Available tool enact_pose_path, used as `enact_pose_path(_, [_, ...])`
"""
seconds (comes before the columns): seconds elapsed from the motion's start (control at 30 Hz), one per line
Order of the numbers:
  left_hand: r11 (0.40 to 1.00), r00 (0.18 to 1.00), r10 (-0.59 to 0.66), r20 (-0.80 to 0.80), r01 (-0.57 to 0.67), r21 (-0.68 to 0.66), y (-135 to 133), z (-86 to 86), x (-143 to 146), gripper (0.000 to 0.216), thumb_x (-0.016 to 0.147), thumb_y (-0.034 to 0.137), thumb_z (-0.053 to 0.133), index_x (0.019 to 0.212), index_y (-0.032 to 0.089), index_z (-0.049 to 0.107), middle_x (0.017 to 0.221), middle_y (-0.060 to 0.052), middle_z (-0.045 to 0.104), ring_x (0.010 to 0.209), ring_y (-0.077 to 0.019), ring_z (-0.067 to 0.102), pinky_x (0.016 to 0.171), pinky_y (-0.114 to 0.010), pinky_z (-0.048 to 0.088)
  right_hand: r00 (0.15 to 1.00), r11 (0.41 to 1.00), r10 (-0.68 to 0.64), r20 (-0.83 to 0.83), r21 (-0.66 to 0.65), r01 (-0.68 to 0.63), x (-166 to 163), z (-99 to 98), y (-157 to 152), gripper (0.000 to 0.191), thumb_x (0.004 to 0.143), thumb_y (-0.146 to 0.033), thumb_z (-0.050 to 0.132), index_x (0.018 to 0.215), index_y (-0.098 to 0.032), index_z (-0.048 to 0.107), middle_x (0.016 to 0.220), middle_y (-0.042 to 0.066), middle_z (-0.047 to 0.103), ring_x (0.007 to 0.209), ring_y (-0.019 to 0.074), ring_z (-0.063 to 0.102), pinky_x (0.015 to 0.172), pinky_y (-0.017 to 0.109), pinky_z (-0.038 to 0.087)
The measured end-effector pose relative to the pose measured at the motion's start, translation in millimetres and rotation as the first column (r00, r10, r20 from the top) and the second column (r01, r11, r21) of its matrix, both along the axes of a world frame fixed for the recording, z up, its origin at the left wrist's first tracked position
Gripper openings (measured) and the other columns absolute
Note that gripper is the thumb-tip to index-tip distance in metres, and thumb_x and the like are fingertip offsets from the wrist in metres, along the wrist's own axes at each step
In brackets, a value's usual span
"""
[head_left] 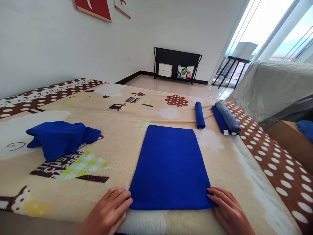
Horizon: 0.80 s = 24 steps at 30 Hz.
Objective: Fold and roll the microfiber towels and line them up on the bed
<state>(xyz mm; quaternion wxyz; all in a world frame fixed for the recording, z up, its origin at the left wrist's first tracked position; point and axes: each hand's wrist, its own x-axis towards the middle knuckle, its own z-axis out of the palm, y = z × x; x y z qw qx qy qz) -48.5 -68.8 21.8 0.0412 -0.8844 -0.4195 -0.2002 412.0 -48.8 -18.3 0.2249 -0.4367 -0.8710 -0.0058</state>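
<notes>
white walls (61,39) with two hangings (94,8) stand behind one black rack (178,56), and before them spreads one beige patterned blanket (117,140) with a dotted brown border. from my head view i count five cloths on it: one flat blue cloth (171,166) straight in front of me, one crumpled blue cloth (61,138) off to the left, one rolled blue cloth (200,115) beyond the far right corner, and farther right one grey-blue roll (227,116) lying against one darker blue cloth (218,119), with two white tags at their near ends. mine in front is plain deep blue, smooth, four-sided, its near edge close to the blanket's edge. my left hand (110,209) curls its fingers at the near left corner, my right hand (228,209) at the near right; whether either pinches or merely presses, i cannot tell.
</notes>
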Motion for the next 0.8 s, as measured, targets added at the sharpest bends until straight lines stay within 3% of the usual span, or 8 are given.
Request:
enact_pose_path(0.13, [0.997,0.988,0.059,0.141,-0.050,-0.066,1.3,-1.0,-7.5,0.030,0.085,0.007,0.051,0.101,0.027,0.066,0.098,-0.002,0.070,0.096,-0.0197,0.063,0.089,-0.035,0.050,0.994,0.999,-0.036,-0.099,0.017,0.038,1.6,3.2,0.1,0.024,0.085,-0.020,0.061,0.104,-0.028,0.072,0.107,0.006,0.069,0.106,0.0215,0.064,0.087,0.035,0.057])
enact_pose_path(0.23, [0.998,0.987,0.047,0.151,-0.042,-0.039,3.6,3.3,-14.4,0.029,0.084,0.009,0.054,0.103,0.028,0.066,0.097,-0.002,0.070,0.095,-0.0202,0.062,0.087,-0.035,0.050,0.991,0.999,-0.037,-0.125,-0.014,0.035,1.2,5.9,-2.6,0.022,0.084,-0.020,0.062,0.102,-0.029,0.073,0.100,0.006,0.067,0.100,0.0212,0.065,0.083,0.035,0.058])
enact_pose_path(0.43, [0.986,0.998,0.053,0.046,-0.045,-0.159,3.5,7.4,-11.1,0.025,0.084,0.012,0.054,0.100,0.027,0.066,0.101,-0.003,0.068,0.097,-0.0199,0.063,0.090,-0.034,0.051,0.983,0.987,-0.066,-0.171,-0.153,0.039,0.8,13.5,-2.0,0.017,0.087,-0.027,0.062,0.099,-0.031,0.074,0.098,0.006,0.066,0.095,0.0200,0.065,0.081,0.033,0.058])
enact_pose_path(0.6, [0.960,0.971,0.104,0.217,-0.041,-0.276,5.9,6.4,-9.9,0.017,0.091,0.019,0.051,0.094,0.026,0.066,0.098,-0.004,0.068,0.094,-0.0188,0.064,0.086,-0.030,0.052,0.976,0.934,-0.128,-0.178,-0.351,0.059,-2.4,20.0,5.3,0.017,0.092,-0.034,0.055,0.094,-0.027,0.071,0.102,0.007,0.065,0.097,0.0202,0.063,0.083,0.033,0.056])
enact_pose_path(0.8, [0.916,0.959,0.132,0.249,-0.023,-0.400,13.7,6.8,-10.5,0.014,0.093,0.021,0.049,0.097,0.024,0.062,0.095,-0.004,0.068,0.091,-0.0180,0.064,0.081,-0.026,0.053,0.962,0.922,-0.202,-0.185,-0.368,0.123,-10.6,15.5,13.2,0.019,0.093,-0.035,0.052,0.083,-0.023,0.064,0.103,0.008,0.063,0.099,0.0209,0.060,0.085,0.035,0.053])
